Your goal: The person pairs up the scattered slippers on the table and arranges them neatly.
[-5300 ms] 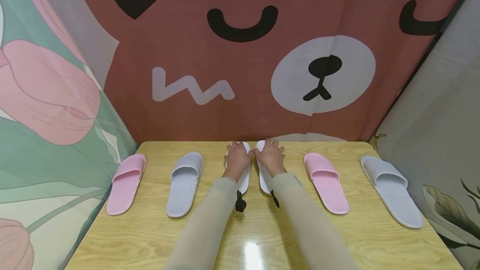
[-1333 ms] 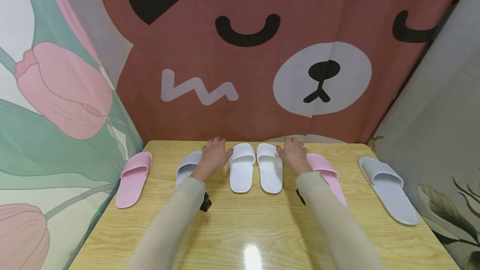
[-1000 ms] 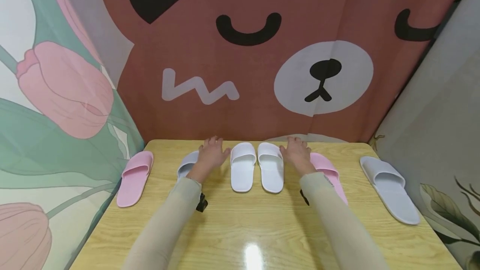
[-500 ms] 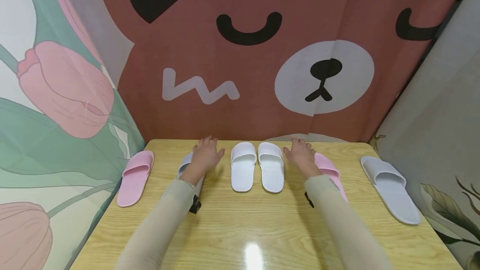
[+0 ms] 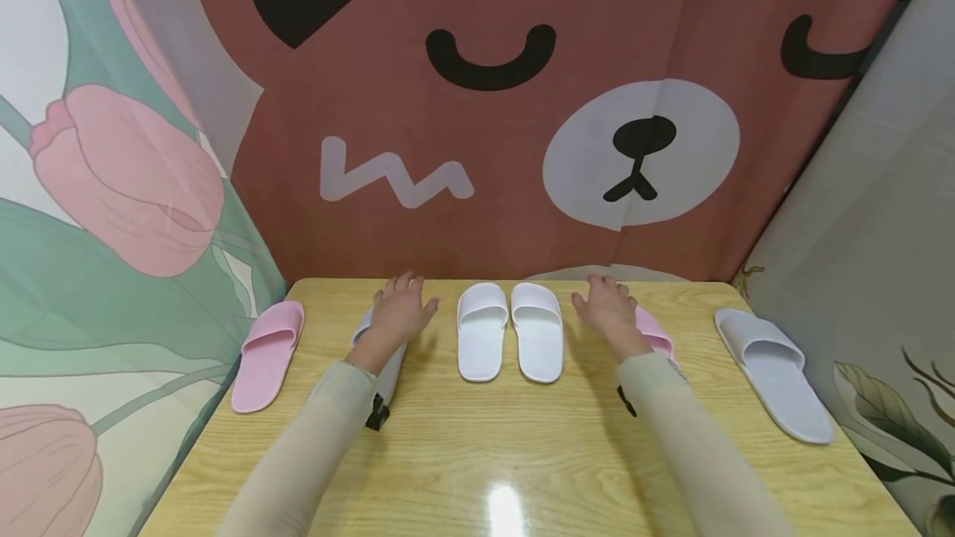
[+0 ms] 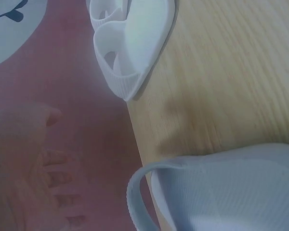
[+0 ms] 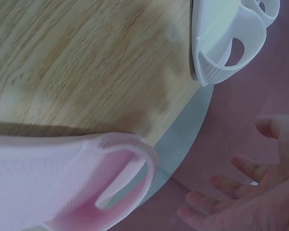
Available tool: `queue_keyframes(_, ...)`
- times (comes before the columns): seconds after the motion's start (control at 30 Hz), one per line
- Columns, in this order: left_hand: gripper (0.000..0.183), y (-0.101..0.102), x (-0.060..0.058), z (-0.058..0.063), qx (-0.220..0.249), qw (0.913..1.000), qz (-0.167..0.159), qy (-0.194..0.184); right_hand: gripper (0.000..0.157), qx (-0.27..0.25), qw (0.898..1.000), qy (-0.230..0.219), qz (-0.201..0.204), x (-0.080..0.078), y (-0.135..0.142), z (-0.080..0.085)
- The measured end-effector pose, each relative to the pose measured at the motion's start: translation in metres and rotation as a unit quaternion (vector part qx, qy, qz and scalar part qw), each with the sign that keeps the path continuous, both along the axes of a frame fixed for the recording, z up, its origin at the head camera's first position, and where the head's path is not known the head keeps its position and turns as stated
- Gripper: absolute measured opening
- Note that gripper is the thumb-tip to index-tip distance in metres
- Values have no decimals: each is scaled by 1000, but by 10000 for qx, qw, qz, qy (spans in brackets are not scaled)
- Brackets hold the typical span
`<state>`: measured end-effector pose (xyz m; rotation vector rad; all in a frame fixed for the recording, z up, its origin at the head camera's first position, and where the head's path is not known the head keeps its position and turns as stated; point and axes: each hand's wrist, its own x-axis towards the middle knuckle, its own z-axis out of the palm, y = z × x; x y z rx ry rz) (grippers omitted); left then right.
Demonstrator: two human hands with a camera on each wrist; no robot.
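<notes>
Two white slippers (image 5: 481, 350) lie side by side at the middle of the table's back edge, with a narrow gap between them. To their left my left hand (image 5: 400, 309) hovers over a grey slipper (image 5: 390, 375), hiding much of it; its fingers are spread and hold nothing. In the left wrist view the grey slipper's strap (image 6: 139, 197) is near that hand. My right hand (image 5: 608, 309) is to the right of the white pair, fingers loose and holding nothing. It and its sleeve cover most of a pink slipper (image 5: 654, 330), which shows fully pink in the right wrist view (image 7: 62, 183).
Another pink slipper (image 5: 269, 355) lies at the table's far left, and another grey slipper (image 5: 776, 375) at the far right. The wooden table (image 5: 477, 437) meets a bear-print curtain (image 5: 388, 239) at the back. Printed cloths hang along both sides.
Both hands have let go of the white slippers and moved apart, left hand leftward and right hand rightward. The white slippers stay in place over the last second.
</notes>
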<state>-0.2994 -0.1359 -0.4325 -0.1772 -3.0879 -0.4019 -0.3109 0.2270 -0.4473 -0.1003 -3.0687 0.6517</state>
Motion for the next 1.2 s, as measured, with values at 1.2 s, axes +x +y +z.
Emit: queue_keyframes(1.2, 70, -39, 15, -3, -69, 9999, 52, -54, 67, 49, 9999, 124, 41, 17, 27, 2)
